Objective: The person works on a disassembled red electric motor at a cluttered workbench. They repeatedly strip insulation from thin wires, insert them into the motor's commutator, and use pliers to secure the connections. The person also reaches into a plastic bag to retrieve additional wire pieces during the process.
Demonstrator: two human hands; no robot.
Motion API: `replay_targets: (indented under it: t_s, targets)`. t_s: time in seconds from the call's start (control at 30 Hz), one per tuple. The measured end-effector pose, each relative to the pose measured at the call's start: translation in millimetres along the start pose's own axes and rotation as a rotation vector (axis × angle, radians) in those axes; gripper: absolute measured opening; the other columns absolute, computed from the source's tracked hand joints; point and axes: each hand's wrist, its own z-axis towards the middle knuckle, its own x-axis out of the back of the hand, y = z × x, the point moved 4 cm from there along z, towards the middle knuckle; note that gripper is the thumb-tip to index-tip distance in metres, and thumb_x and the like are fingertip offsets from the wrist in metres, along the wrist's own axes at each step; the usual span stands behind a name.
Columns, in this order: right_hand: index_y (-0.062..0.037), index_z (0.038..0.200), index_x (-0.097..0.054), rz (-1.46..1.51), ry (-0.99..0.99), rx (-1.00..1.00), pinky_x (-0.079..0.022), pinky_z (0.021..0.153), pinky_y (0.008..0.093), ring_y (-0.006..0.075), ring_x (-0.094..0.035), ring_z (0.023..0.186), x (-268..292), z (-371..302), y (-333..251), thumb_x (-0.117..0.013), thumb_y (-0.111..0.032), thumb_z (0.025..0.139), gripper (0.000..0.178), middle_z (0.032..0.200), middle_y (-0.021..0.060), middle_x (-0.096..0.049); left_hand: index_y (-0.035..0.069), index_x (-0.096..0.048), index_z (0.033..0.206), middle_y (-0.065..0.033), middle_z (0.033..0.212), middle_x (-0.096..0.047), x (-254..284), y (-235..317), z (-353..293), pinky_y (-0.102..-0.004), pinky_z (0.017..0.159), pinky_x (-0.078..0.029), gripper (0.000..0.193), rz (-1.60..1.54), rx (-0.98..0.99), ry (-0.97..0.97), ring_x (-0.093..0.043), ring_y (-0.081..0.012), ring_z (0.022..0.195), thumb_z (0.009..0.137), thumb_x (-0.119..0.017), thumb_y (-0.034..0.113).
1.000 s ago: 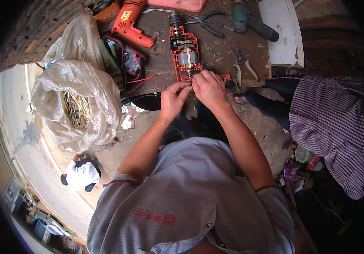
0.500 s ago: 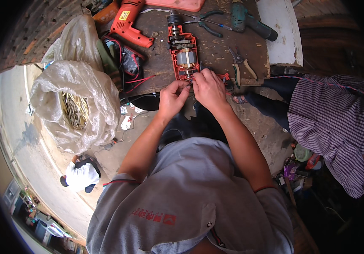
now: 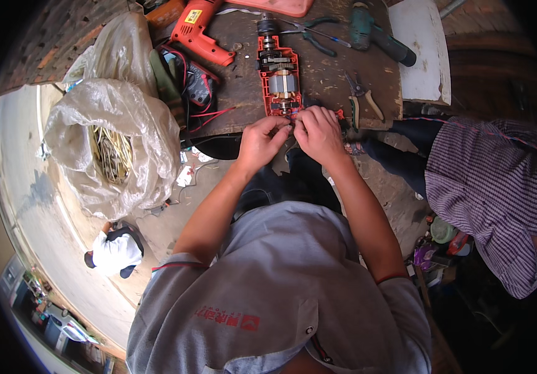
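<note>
An opened electric drill (image 3: 282, 84) lies on the wooden bench, its orange half-shell showing gears, a motor and a chuck at the far end. At its near end, by the bench edge, both my hands work close together. My left hand (image 3: 261, 143) is closed, thumb and fingertips pinched on something small and dark that I cannot make out. Curled beside it, my right hand (image 3: 319, 134) also pinches at the same spot; its fingers hide what they grip. To the left lies an orange drill casing (image 3: 201, 34).
Left of the drill sits a multimeter (image 3: 198, 84) with red leads. Pliers (image 3: 312, 31), wire cutters (image 3: 363, 100) and a green cordless drill (image 3: 377, 37) lie to the right. A plastic sack (image 3: 150, 162) stands left; a person in a checked shirt (image 3: 483, 187) is at right.
Both hands stay at the drill's near end, with the fingers slightly shifted. The whole bench appears a little further right in the view.
</note>
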Motion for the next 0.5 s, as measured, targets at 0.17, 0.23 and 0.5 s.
replay_targets:
  t_s: [0.17,0.23,0.5]
  targets:
    - [-0.0102,0.091,-0.066,-0.018,0.156,-0.071,-0.043,0.086,0.0429,0.0278,-0.061,0.092,1.4,-17.4,0.0,-0.072,-0.009,0.078,0.015,0.094,0.0054,-0.063,0.006,-0.076,0.101,-0.0118,0.091,-0.076,-2.8,11.8,7.6,-0.0335,0.07,-0.058,0.015,0.235,-0.107,-0.043,-0.074,-0.0234,0.077,0.088,-0.076,0.013]
    - [-0.0111,0.092,-0.067,0.03,0.188,-0.16,-0.043,0.086,0.0426,0.0274,-0.061,0.094,-2.3,-22.9,2.6,-0.074,-0.01,0.077,0.017,0.095,0.0043,-0.063,0.009,-0.077,0.099,-0.0124,0.089,-0.075,-3.3,14.4,11.3,-0.0363,0.069,-0.058,0.015,0.332,-0.092,-0.05,-0.074,-0.0278,0.076,0.087,-0.077,0.018]
    - [-0.0113,0.091,-0.068,0.128,0.212,-0.296,-0.045,0.085,0.0418,0.0281,-0.064,0.095,-2.0,-31.4,8.5,-0.075,-0.008,0.078,0.015,0.094,0.0041,-0.065,0.014,-0.077,0.098,-0.0129,0.078,-0.072,-11.4,13.2,14.7,-0.0417,0.064,-0.057,0.014,0.489,-0.042,-0.077,-0.072,-0.0332,0.071,0.087,-0.077,0.024]
